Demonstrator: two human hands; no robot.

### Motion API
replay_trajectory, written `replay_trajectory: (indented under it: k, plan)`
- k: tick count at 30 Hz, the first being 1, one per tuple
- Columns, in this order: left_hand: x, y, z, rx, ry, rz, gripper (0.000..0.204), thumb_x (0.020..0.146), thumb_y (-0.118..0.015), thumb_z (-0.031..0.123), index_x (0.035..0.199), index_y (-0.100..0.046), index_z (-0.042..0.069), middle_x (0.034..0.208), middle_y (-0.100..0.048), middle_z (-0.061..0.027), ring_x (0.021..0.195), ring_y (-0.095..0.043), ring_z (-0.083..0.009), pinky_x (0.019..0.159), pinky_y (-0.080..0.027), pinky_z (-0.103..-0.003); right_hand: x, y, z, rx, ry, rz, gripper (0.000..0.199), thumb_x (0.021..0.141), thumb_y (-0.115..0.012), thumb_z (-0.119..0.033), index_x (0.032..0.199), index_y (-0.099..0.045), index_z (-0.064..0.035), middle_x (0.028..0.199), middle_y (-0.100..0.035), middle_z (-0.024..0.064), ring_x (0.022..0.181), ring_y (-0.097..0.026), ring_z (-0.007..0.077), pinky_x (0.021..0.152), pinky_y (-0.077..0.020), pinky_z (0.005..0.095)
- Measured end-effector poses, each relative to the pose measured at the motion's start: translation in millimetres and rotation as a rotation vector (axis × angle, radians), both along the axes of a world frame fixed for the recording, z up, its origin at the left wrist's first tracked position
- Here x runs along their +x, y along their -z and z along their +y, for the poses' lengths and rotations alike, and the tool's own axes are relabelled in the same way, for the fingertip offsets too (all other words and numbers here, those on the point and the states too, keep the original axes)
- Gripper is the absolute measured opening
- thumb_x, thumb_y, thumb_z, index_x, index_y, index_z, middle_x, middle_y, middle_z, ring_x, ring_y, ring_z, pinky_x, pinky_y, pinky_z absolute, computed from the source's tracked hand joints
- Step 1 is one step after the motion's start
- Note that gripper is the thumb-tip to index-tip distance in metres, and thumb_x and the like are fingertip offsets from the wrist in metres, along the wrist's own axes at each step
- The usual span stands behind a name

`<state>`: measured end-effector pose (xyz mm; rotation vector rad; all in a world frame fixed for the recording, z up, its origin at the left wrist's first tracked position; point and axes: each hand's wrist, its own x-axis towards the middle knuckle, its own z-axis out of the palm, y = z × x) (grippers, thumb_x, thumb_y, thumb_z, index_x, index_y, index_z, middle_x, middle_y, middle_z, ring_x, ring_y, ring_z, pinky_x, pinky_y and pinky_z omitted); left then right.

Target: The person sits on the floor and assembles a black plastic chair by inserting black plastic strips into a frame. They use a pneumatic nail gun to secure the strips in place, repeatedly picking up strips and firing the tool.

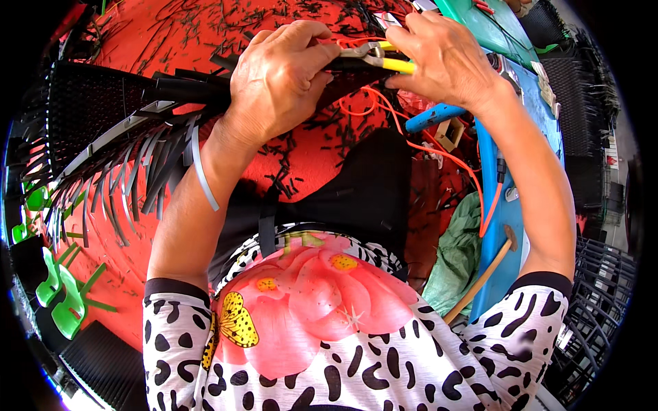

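Note:
A pair of pliers (pixel 374 56) with yellow handles and metal jaws is gripped in my right hand (pixel 447 60), the jaws pointing left. Just left of them, the fingers and thumb of my left hand (pixel 279 81) are closed on the edge of a black woven piece (pixel 96 103). The jaws reach my left fingertips, and I cannot make out what they bite on. Loose black and grey strips (pixel 154 161) hang from the woven piece beside my left forearm. Part of its edge is hidden beneath my left hand.
Black scraps litter the red floor (pixel 319 168). To the right stand a blue bench (pixel 486 147) with an orange hose (pixel 469 171), a blue tube (pixel 435 118), a wooden-handled hammer (pixel 480 282) and green cloth (pixel 456 253). Green plastic chairs (pixel 70 301) are at lower left.

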<state>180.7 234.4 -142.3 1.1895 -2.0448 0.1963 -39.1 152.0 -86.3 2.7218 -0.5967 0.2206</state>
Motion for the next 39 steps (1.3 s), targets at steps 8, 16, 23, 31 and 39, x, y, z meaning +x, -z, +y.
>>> replay_trajectory:
  k: [8, 16, 23, 31, 39]
  plan:
    - [6, -5, -7, 0.106, 0.059, 0.335, 0.043, 0.083, -0.065, 0.011, 0.123, -0.054, -0.002, 0.104, -0.063, -0.0157, 0.093, -0.063, -0.0249, 0.080, -0.050, -0.034, -89, 6, -6, 0.194, 0.525, -0.351, 0.047, 0.078, -0.068, -0.051, 0.085, -0.059, -0.0054, 0.077, -0.060, 0.0145, 0.070, -0.060, 0.0322, 0.061, -0.0450, 0.0400]
    - [8, 2, 0, 0.412, 0.351, 1.039, 0.051, 0.094, -0.058, 0.022, 0.134, -0.042, -0.005, 0.117, -0.056, -0.0113, 0.107, -0.053, -0.0198, 0.089, -0.045, -0.031, -345, 57, 29, 0.183, 1.538, 0.157, 0.081, 0.081, -0.050, -0.067, 0.115, -0.057, 0.0057, 0.112, -0.060, 0.0278, 0.105, -0.058, 0.0420, 0.092, -0.0430, 0.0465]
    - [4, 1, 14, 0.418, 0.412, 1.121, 0.052, 0.096, -0.053, 0.026, 0.137, -0.039, -0.003, 0.125, -0.053, -0.0126, 0.117, -0.048, -0.0215, 0.097, -0.040, -0.033, -79, 31, 58, 0.378, 0.377, -0.577, 0.037, 0.076, -0.075, -0.017, 0.107, -0.062, -0.0023, 0.099, -0.063, 0.0119, 0.093, -0.062, 0.0265, 0.080, -0.0492, 0.0349]
    - [1, -6, 19, 0.301, 0.361, 1.009, 0.048, 0.090, -0.057, 0.026, 0.128, -0.048, -0.002, 0.115, -0.060, -0.0150, 0.103, -0.060, -0.0225, 0.092, -0.046, -0.035, 62, 53, 70, 0.192, -0.051, -0.591, 0.026, 0.063, -0.075, -0.013, 0.083, -0.058, -0.0077, 0.083, -0.054, 0.0064, 0.080, -0.055, 0.0266, 0.069, -0.0450, 0.0393]
    - [3, 6, 19, 0.176, 0.377, 0.918, 0.040, 0.094, -0.052, 0.015, 0.127, -0.047, -0.007, 0.116, -0.060, -0.0170, 0.108, -0.058, -0.0234, 0.097, -0.043, -0.035, 45, 51, 75, 0.504, -0.058, -0.760, 0.018, 0.065, -0.069, -0.002, 0.078, -0.056, -0.0039, 0.074, -0.053, 0.0105, 0.070, -0.055, 0.0309, 0.062, -0.0455, 0.0385]
